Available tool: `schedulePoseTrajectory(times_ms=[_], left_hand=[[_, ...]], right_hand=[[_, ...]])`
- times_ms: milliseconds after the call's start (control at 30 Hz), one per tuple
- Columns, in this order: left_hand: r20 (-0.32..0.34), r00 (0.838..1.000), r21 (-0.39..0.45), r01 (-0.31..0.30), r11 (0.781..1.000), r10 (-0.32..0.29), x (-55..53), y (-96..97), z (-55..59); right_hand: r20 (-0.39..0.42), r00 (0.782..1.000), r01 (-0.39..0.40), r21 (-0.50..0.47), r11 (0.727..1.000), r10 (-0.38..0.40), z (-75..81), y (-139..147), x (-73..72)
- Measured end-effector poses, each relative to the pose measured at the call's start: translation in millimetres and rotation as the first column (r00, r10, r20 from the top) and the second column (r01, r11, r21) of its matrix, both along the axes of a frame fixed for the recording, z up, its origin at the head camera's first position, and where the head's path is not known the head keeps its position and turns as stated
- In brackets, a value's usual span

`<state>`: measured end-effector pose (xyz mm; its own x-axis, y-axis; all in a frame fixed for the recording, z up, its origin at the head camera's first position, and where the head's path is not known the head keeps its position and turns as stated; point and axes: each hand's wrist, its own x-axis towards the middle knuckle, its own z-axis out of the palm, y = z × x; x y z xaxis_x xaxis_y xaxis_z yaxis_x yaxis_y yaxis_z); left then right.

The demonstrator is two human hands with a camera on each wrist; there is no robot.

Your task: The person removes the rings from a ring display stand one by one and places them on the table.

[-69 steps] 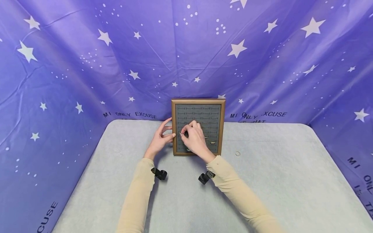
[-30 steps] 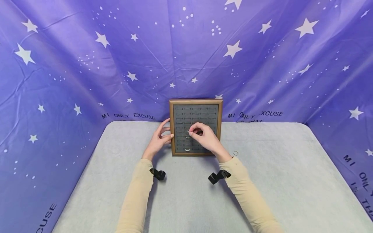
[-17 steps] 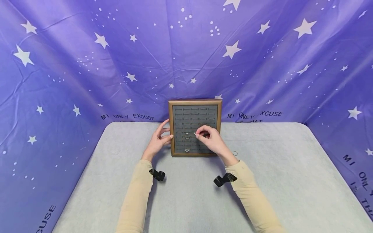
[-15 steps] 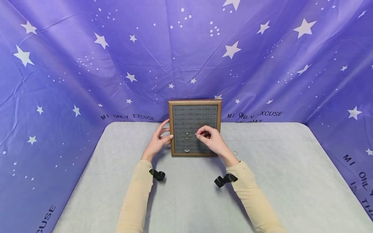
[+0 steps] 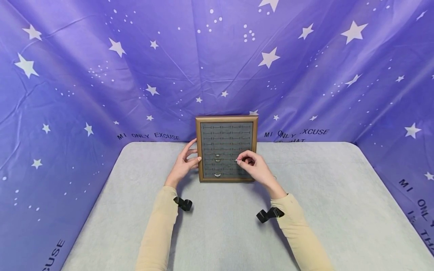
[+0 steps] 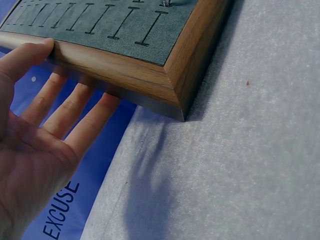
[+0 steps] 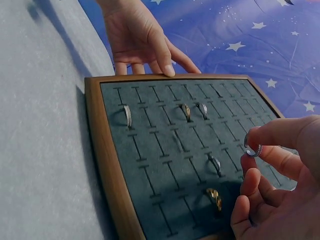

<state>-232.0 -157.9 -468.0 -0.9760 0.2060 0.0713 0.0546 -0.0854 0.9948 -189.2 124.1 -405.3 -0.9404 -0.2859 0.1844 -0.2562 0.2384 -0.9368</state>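
A wooden-framed ring display board (image 5: 226,119) with a grey slotted pad stands upright at the back of the table. My left hand (image 5: 182,165) holds its left edge, thumb on the front of the frame and fingers at its side and back. My right hand (image 5: 258,169) pinches a silver ring (image 7: 253,147) between thumb and index finger, in front of the board's right half and apart from the pad in the right wrist view. Set in slots there are a silver ring (image 7: 127,116), a gold ring (image 7: 186,112), another silver ring (image 7: 202,111), a silver ring (image 7: 215,165) and an ornate gold ring (image 7: 214,199).
A loose ring (image 5: 275,177) on the table shows only partly beside my right wrist. Purple star-printed cloth (image 5: 169,67) hangs behind and at both sides of the grey table (image 5: 217,226). Black wrist cameras (image 5: 184,204) hang below both sleeves.
My right hand has moved right and slightly down across the board, carrying the silver ring, and uncovered rings in the left part. My left hand has kept its place on the frame.
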Motion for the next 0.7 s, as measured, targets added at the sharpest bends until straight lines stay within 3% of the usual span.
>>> schedulePoseTrajectory(times_ms=[200, 700], left_hand=[[-0.011, 1.0, 0.006, -0.011, 1.0, 0.011, -6.6, -1.4, -13.6], [-0.04, 0.999, -0.011, -0.013, 1.0, 0.013, -5.0, -1.4, -14.6]], right_hand=[[-0.013, 1.0, 0.021, -0.013, 1.0, -0.022, -6.3, 10.0, 2.0], [-0.025, 0.997, 0.078, 0.007, 0.997, -0.078, -12.9, 32.1, 5.9]])
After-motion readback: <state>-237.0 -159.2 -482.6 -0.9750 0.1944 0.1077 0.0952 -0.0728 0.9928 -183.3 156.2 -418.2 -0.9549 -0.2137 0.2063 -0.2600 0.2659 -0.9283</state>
